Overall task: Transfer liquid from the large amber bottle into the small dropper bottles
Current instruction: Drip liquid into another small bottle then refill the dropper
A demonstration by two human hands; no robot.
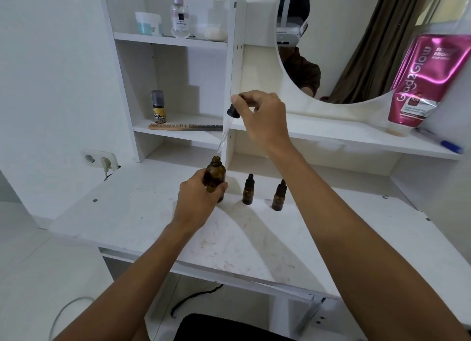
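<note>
White vanity desk [158,228] and shelving form the setting. Upon it the large amber bottle [215,178], uncapped, is clasped around its body by the left hand [196,203]. Above and just right of that grip, the dropper [229,121] is pinched at its black bulb by the right hand [262,118], its glass tube angled down toward the open neck. Right of the held bottle, two small dropper bottles [248,189] are kept capped. The tip should probably be carried upright, unsqueezed, until one is opened.

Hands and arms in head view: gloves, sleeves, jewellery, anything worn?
Nothing worn. Left hand and right hand are bare, no gloves, and no rings or watch that I can see. Both forearms are uncovered to the bottom frame edge; no sleeve, strap or cable on them.
</note>
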